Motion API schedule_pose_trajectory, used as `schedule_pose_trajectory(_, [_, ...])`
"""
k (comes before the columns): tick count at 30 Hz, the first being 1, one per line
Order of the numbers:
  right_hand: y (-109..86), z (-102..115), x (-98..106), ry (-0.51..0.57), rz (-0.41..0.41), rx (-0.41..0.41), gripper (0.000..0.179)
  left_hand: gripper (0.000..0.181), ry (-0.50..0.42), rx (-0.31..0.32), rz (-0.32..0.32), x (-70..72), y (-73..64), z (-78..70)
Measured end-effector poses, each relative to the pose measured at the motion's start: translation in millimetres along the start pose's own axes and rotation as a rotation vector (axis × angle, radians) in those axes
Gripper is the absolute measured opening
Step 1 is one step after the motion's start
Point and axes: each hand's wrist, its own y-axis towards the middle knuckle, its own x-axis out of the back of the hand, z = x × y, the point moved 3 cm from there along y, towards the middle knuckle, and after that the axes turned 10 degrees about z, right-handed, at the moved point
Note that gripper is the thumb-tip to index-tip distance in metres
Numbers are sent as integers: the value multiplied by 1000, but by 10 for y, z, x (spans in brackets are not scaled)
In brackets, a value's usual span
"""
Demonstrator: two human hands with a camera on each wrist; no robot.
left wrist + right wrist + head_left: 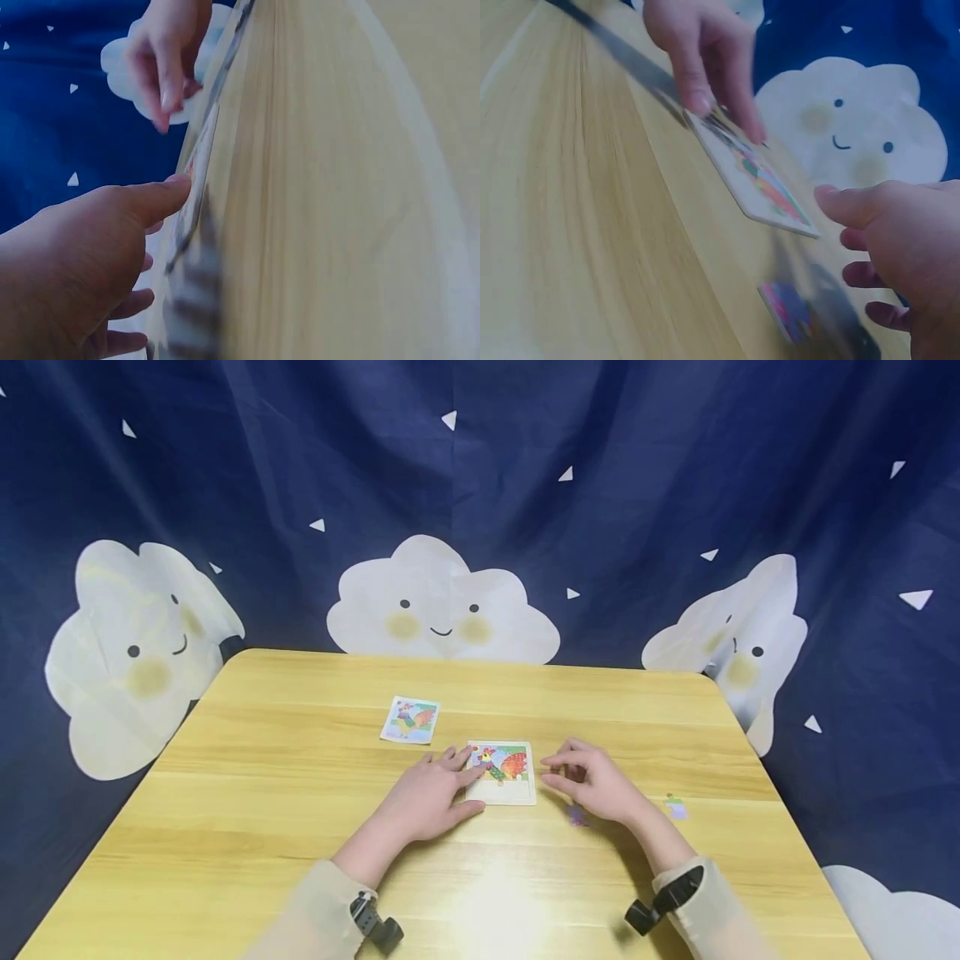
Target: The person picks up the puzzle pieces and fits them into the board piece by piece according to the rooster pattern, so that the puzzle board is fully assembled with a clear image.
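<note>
A puzzle board (510, 793) lies on the table, with rooster pieces filling its upper part and the lower strip bare. My left hand (429, 793) rests over the board's left side, its fingers spread and its thumb by the lower left corner. Just right of the board, my right hand (600, 783) hovers with loosely bent fingers; the thumb and fingertips stand apart and nothing shows between them. Under that hand lies a purple puzzle piece (787, 311). Farther right is another puzzle piece (677, 808), green and lilac.
A rooster picture card (410, 721) lies behind the board, to the left. The wooden table (247, 793) ends at a dark blue curtain (510, 468) with printed clouds.
</note>
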Motion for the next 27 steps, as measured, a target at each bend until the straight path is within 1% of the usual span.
schedule_pose_trajectory(4, [-192, -21, 51, -44, 31, -43, 31, 64, -8, -20, -11, -4, -61, 89])
schedule_pose_trajectory(8, [-366, -21, 59, -123, 49, -86, 35, 65, -26, -28, -4, -26, -69, 141])
schedule_pose_trajectory(11, [-464, -9, 43, -205, 31, -108, 41, 66, -31, -24, 8, -41, -63, 158])
schedule_pose_trajectory(15, [-546, -8, 0, -277, -18, -151, 43, 65, -27, -15, 9, -50, -62, 170])
schedule_pose_trajectory(20, [-595, -3, -43, -289, -53, -183, 33, 65, -56, -1, 7, -63, -58, 177])
schedule_pose_trajectory(24, [-607, 2, -74, -279, -52, -185, 25, 65, -70, 4, 10, -90, -39, 180])
schedule_pose_trajectory(27, [-611, 13, -94, -278, -49, -191, 23, 64, -76, 9, 15, -101, -25, 175])
